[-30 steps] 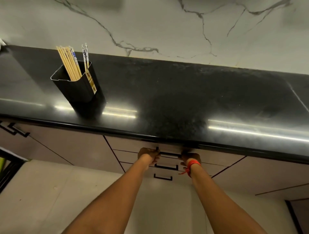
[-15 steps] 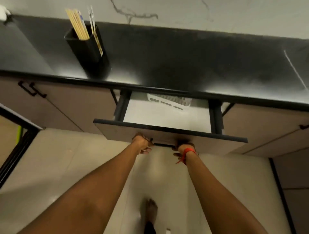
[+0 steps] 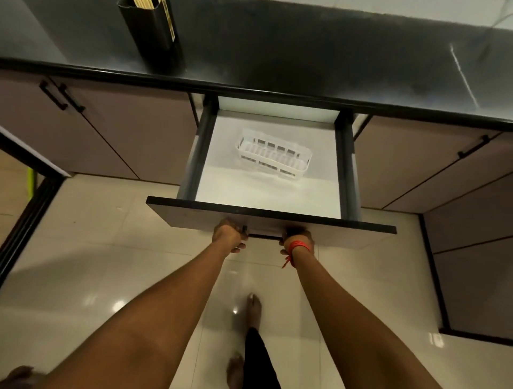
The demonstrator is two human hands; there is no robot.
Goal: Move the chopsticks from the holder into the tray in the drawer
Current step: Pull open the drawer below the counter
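Observation:
The drawer (image 3: pixel 266 215) under the black counter stands pulled far out. Inside it, on the white floor, lies a white slotted plastic tray (image 3: pixel 273 154), tilted a little and holding nothing. My left hand (image 3: pixel 229 234) and my right hand (image 3: pixel 297 240), which has a red thread at the wrist, both grip the black handle on the drawer front. At the top left, on the counter, stands the black holder (image 3: pixel 151 30) with pale wooden chopsticks (image 3: pixel 144 3) in it; their upper ends are cut off by the frame.
The black countertop (image 3: pixel 305 52) runs across the top. Closed beige cabinet doors with black handles (image 3: pixel 61 95) flank the drawer on both sides. Below is a glossy tiled floor (image 3: pixel 83 263), where my bare feet show. A dark door frame (image 3: pixel 25 222) stands at the left.
Both hands have pulled the drawer from closed to far out, uncovering the white tray. The view has tilted down, so the holder now sits at the top edge.

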